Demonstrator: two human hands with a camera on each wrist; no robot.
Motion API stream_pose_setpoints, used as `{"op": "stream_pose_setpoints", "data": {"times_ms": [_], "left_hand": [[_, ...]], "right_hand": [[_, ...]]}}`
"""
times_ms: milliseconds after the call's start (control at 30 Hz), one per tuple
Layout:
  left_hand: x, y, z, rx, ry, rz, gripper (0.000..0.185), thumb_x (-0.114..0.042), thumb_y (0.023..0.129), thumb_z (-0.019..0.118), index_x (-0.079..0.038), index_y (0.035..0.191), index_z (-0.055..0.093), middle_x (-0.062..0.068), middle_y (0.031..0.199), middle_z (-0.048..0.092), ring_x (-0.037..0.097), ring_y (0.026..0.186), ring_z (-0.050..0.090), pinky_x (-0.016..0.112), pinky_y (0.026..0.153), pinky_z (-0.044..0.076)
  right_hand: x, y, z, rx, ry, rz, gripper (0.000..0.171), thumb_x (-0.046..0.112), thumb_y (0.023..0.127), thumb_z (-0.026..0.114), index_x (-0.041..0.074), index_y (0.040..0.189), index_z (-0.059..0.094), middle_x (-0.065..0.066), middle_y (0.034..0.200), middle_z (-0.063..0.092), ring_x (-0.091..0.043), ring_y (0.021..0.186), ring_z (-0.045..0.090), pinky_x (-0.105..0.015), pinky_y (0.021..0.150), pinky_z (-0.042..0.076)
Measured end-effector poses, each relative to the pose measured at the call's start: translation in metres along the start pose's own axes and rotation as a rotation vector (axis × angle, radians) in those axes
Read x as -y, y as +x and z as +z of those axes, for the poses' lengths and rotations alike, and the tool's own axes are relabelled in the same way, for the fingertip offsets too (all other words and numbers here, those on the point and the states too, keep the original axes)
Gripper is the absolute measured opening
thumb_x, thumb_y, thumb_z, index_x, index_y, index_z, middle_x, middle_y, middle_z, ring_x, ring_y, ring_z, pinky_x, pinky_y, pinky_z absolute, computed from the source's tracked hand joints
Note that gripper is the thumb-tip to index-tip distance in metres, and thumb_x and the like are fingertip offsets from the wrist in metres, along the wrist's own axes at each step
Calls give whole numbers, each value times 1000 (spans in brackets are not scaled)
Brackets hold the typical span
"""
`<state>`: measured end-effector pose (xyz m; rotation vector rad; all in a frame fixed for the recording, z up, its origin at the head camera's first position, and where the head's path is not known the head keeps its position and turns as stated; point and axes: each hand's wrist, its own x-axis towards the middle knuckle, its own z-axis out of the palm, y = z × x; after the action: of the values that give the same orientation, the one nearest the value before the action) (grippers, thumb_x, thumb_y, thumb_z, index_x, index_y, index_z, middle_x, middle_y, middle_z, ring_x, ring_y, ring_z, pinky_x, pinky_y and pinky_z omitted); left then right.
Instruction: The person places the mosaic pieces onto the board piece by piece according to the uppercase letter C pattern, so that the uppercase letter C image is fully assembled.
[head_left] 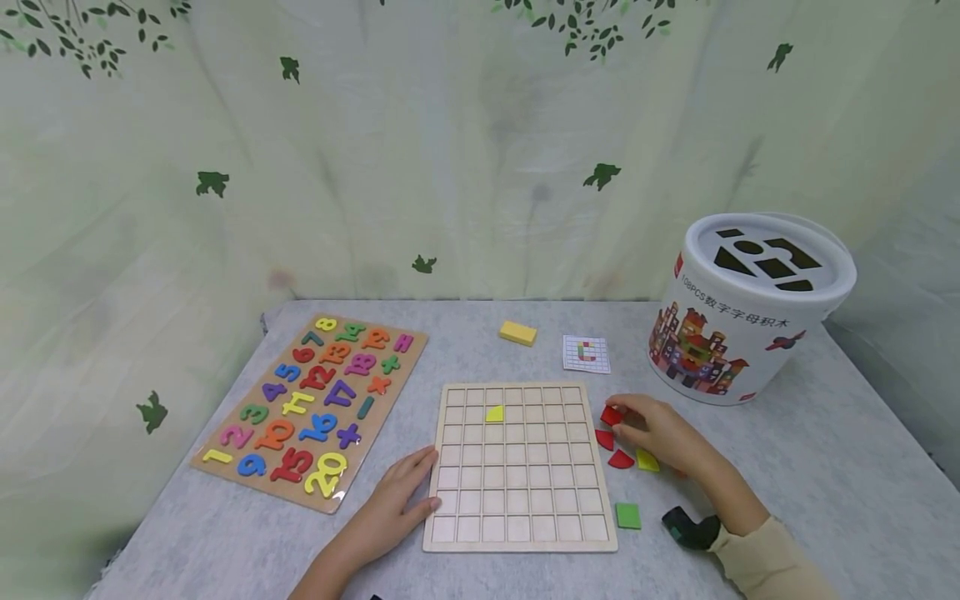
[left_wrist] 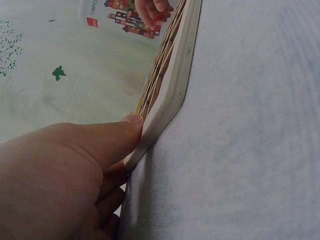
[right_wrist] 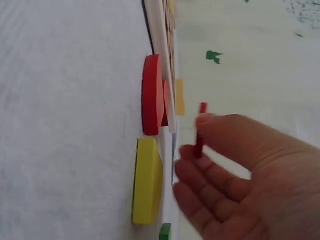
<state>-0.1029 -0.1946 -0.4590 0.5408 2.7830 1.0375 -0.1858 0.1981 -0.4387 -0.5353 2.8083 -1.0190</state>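
Right hand [head_left: 660, 433] pinches a red piece [right_wrist: 200, 131] just off the grid board's [head_left: 517, 467] right edge. Left hand [head_left: 397, 500], fingers straight, grip open, rests against the board's left edge on the worktop [head_left: 825, 467].

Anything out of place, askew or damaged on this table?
Nothing stands out. The grid board lies flat with one yellow piece seated in a cell; loose pieces sit beside its right edge, where the right hand pinches a red piece.
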Motion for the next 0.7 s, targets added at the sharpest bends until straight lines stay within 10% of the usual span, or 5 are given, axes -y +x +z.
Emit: {"op": "stream_pose_setpoints", "data": {"times_ms": [700], "left_hand": [[-2,-1,-1,18,-5,-19,63,-36,89,54,-8,140,31,6,143,28,28,131,22,49,101,25]], "right_hand": [[74,51,20,-43,153,-304,31,10,85,62,3,115,59,-6,106,56,-29,95,52,-43,79,47]]}}
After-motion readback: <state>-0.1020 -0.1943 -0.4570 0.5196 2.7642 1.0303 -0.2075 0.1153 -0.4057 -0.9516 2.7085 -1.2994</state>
